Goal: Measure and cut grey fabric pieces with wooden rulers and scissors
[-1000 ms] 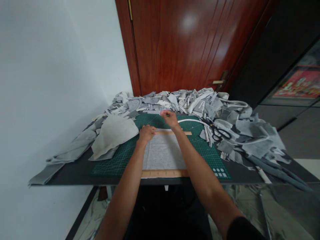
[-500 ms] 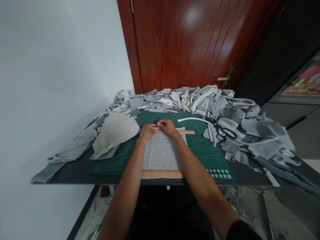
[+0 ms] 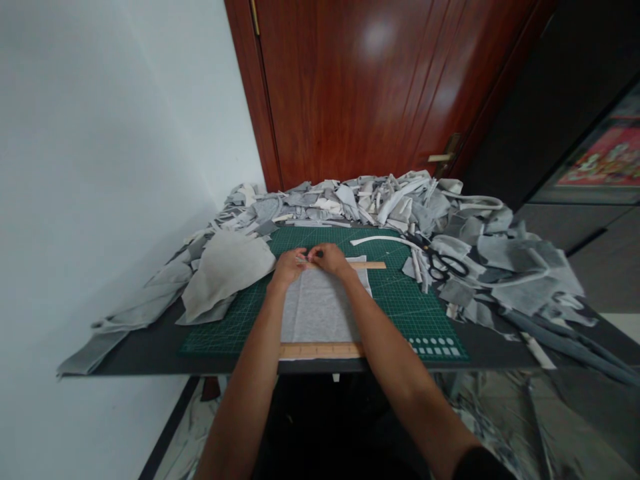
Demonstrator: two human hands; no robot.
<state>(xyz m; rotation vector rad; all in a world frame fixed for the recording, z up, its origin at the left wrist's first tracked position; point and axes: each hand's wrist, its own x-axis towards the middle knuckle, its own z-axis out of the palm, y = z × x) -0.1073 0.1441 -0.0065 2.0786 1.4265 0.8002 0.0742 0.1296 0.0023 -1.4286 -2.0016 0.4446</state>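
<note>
A light grey piece of cloth [image 3: 320,313] lies flat on a green cutting mat [image 3: 395,313]. A narrow wooden ruler [image 3: 373,265] runs across its far end, and a wider wooden ruler [image 3: 320,351] lies along its near end. My left hand [image 3: 289,267] rests at the cloth's far left corner, fingers closed. Beside it my right hand [image 3: 327,259] is closed too, above the far edge, with its fingertips close to the left ones. What the fingertips pinch is too small to make out.
Grey fabric scraps [image 3: 345,200] are heaped along the back and right of the dark table [image 3: 145,353]. Black-handled scissors [image 3: 447,265] lie among them at right. A larger grey cloth piece [image 3: 225,273] overlaps the mat's left side. Behind stands a wooden door [image 3: 345,93].
My right hand has come slightly left and down, its fingertips nearer my left hand's. The whole view has shifted a little. The cloth and both rulers lie as before.
</note>
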